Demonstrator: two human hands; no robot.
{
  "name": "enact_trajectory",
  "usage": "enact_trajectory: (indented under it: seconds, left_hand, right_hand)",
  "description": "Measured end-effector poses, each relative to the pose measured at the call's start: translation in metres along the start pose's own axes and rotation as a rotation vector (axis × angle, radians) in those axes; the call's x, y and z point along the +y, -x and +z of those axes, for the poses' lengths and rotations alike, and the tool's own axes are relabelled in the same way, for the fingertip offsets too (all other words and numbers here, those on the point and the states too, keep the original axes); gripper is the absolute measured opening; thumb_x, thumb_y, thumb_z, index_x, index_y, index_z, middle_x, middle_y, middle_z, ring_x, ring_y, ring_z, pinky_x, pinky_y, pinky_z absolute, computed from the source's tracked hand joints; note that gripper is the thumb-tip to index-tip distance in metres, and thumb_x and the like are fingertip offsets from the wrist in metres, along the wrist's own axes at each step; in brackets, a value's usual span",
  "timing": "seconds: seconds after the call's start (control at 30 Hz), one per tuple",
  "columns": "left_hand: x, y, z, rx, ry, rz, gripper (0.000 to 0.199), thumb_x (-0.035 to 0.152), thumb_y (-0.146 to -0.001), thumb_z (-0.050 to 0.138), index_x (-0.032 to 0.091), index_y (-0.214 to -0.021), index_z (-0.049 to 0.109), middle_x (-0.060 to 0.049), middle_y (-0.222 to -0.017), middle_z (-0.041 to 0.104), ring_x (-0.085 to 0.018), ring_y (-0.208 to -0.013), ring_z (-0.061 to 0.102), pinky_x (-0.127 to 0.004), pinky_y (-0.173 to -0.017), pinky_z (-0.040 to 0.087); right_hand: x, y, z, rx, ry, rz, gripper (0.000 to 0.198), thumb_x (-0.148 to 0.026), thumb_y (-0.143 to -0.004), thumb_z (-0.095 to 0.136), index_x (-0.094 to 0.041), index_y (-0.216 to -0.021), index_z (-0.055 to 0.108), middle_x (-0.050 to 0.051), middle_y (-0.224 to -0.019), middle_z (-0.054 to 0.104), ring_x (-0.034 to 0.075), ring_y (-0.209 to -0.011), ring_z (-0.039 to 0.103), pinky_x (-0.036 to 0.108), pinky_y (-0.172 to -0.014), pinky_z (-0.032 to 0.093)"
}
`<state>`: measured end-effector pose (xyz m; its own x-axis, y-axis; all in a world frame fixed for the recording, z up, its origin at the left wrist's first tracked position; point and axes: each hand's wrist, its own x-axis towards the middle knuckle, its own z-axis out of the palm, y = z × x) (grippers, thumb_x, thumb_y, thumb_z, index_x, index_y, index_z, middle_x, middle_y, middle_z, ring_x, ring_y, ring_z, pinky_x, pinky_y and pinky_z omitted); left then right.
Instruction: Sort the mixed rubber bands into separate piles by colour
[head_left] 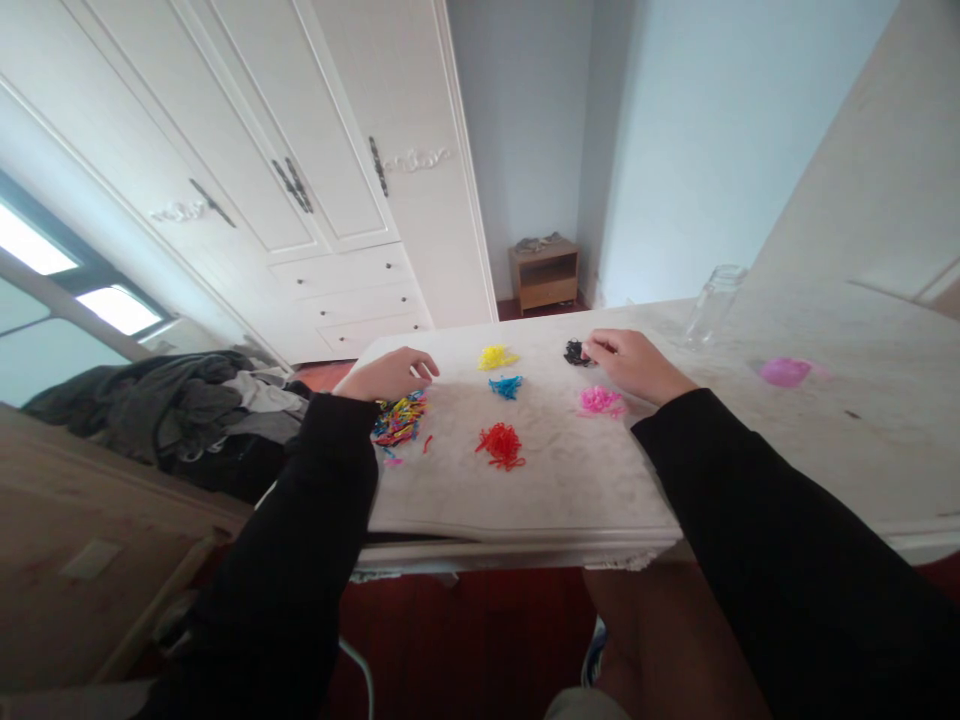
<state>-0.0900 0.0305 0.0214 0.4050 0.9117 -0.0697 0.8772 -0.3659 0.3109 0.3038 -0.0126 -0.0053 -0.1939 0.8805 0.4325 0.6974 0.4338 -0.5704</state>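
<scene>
My left hand (pixel 391 374) hovers just above a mixed pile of coloured rubber bands (pixel 400 418), its fingers bent and apart with nothing seen in them. My right hand (pixel 624 360) is at a small pile of black rubber bands (pixel 576 353). Its thumb and fingertips are pinched together at the pile's edge; what they hold is too small to make out. Between the hands lie yellow (pixel 497 357), blue (pixel 506 387) and red rubber bands (pixel 501 446) in separate heaps. A pink heap of rubber bands (pixel 601 402) sits just below my right hand.
The piles rest on a pale table (pixel 450 500). On its right side stand a clear glass (pixel 714 308) and a pink balloon-like thing (pixel 784 372). Dark clothes (pixel 217 410) are heaped left of the table. A white wardrobe (pixel 322 120) and small wooden cabinet (pixel 545 275) stand behind.
</scene>
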Motion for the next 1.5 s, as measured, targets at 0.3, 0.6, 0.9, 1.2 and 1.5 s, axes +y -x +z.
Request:
enact_trajectory:
  seconds: [0.3,0.6,0.9,1.2,1.5]
  left_hand:
    - [0.005,0.004,-0.004,-0.080,0.003,-0.060,0.044,0.035,-0.061,0.072,0.018,-0.101,0.075,-0.007,-0.105,0.078,-0.023,-0.083,0.074,-0.029,-0.071,0.053]
    - [0.011,0.005,-0.004,-0.069,0.087,0.010,0.049,0.019,-0.060,0.061,0.018,-0.107,0.075,-0.007,-0.100,0.076,-0.020,-0.078,0.070,-0.029,-0.067,0.052]
    - [0.020,0.005,-0.003,-0.015,0.242,0.013,0.037,0.015,-0.067,0.062,0.017,-0.102,0.070,-0.008,-0.094,0.072,-0.017,-0.066,0.070,-0.029,-0.062,0.054]
    - [0.021,-0.001,0.006,-0.018,0.441,0.033,0.028,0.031,-0.072,0.079,0.020,-0.097,0.070,-0.007,-0.092,0.081,-0.022,-0.085,0.076,-0.034,-0.077,0.057]
    - [0.050,0.000,0.014,0.048,0.786,0.010,0.037,0.027,-0.061,0.091,0.018,-0.089,0.068,-0.008,-0.088,0.081,-0.022,-0.076,0.077,-0.037,-0.074,0.060]
  right_hand:
    - [0.001,-0.001,-0.001,-0.041,0.030,0.013,0.031,-0.033,-0.090,0.047,-0.018,-0.069,0.063,0.004,-0.068,0.064,0.018,-0.068,0.054,0.031,-0.066,0.033]
    - [-0.002,-0.001,-0.001,-0.066,0.039,0.032,0.033,-0.035,-0.090,0.045,-0.017,-0.069,0.064,0.006,-0.072,0.068,0.019,-0.072,0.058,0.031,-0.067,0.034]
    - [0.001,-0.002,0.000,-0.073,0.041,0.031,0.034,-0.035,-0.090,0.045,-0.017,-0.069,0.064,0.007,-0.075,0.069,0.020,-0.073,0.059,0.032,-0.068,0.034]
    - [-0.002,-0.001,-0.001,-0.077,0.035,0.040,0.031,-0.033,-0.089,0.047,-0.018,-0.068,0.063,0.008,-0.076,0.070,0.020,-0.074,0.059,0.032,-0.068,0.035]
    - [-0.001,-0.001,0.000,-0.068,0.028,0.013,0.029,-0.031,-0.087,0.047,-0.019,-0.065,0.062,0.006,-0.071,0.068,0.019,-0.072,0.058,0.031,-0.067,0.034]
